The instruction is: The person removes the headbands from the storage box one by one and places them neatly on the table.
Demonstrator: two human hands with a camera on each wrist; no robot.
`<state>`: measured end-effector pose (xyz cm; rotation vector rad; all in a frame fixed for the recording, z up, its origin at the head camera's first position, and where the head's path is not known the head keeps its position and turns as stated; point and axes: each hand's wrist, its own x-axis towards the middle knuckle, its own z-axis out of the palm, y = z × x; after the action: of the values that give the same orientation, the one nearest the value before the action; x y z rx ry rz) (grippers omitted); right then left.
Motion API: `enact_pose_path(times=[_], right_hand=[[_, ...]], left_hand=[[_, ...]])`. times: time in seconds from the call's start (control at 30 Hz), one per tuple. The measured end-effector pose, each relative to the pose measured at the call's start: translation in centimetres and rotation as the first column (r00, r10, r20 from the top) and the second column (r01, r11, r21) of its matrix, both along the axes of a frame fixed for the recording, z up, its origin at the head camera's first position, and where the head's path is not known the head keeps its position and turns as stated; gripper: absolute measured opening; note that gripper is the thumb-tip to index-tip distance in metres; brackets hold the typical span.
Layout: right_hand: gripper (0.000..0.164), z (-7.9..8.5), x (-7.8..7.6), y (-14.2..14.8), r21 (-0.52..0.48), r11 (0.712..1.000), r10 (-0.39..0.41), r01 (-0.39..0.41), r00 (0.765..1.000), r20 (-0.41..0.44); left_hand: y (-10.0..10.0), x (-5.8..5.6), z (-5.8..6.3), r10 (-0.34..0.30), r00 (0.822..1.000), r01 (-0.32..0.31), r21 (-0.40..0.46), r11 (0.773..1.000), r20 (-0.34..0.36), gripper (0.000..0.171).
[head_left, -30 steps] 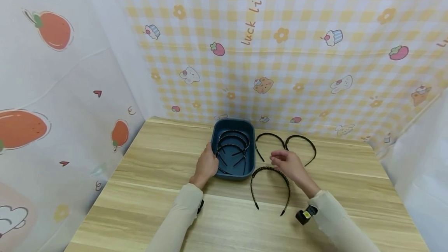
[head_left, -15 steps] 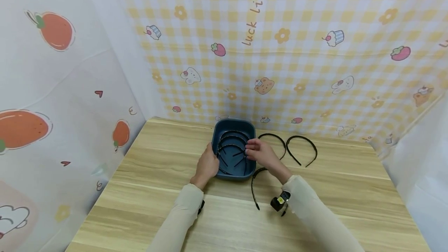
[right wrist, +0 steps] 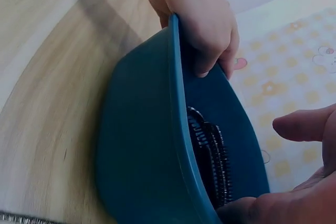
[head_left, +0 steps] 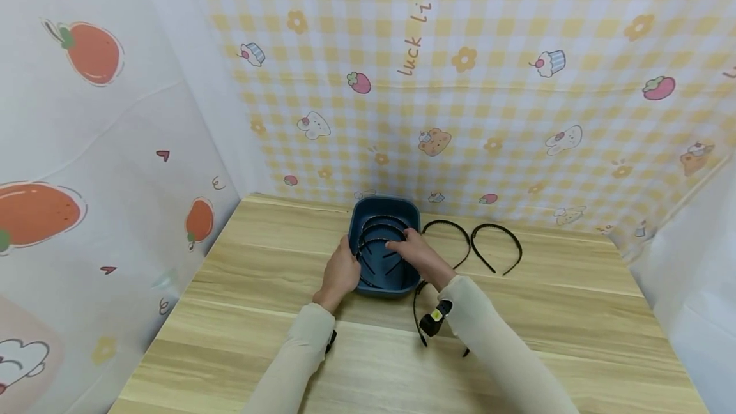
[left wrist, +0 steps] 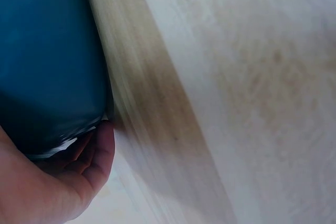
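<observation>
A dark blue plastic bin stands on the wooden table. My left hand grips its left wall, fingertips curled around the edge, as the left wrist view also shows. Inside lie three thin black headbands, overlapping one another. My right hand reaches over the bin's right rim. Its thumb and fingers look spread apart in the right wrist view, one finger close to or touching the rim, and no headband shows between them. Another headband lies in front of the bin, partly hidden under my right forearm.
Two more black headbands lie right of the bin: a nearer one, partly behind my right hand, and a farther one. A yellow checked cloth hangs behind the table. A white printed cloth hangs at the left.
My right hand has moved left from above the loose headbands to the bin's right rim, covering part of its inside. My left hand has kept its grip on the bin.
</observation>
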<state>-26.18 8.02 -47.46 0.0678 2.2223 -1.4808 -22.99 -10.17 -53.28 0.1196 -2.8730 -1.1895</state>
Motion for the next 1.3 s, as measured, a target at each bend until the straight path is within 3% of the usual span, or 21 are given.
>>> enact_pose_path(times=[0.23,0.63,0.8,0.97,1.3], right_hand=[[0.077,-1.1,-0.8,-0.9,-0.002,0.999,-0.044,0.044,0.999,0.001],[0.058,-1.4,-1.5,-1.5,-0.080,0.981,-0.182,0.174,0.978,-0.106],[0.057,-1.0,-1.6,-2.1,-0.146,0.952,-0.285,0.270,0.954,-0.093],[0.054,-0.9,-1.8,-2.7,-0.225,0.903,-0.390,0.366,0.918,-0.071],[0.037,-0.9,-2.2,-2.8,-0.239,0.840,-0.509,0.487,0.860,-0.038]], left_hand=[[0.0,-0.1,0.1,0.010,1.000,-0.010,0.001,1.000,0.010,0.055],[0.0,0.0,0.0,-0.002,1.000,0.002,-0.010,1.000,0.003,0.056],[-0.1,0.0,0.0,-0.006,1.000,0.006,-0.011,1.000,0.017,0.057],[0.0,0.0,0.1,-0.001,1.000,0.001,-0.013,1.000,0.009,0.056],[0.0,0.0,0.1,-0.003,1.000,0.003,-0.010,1.000,0.004,0.056]])
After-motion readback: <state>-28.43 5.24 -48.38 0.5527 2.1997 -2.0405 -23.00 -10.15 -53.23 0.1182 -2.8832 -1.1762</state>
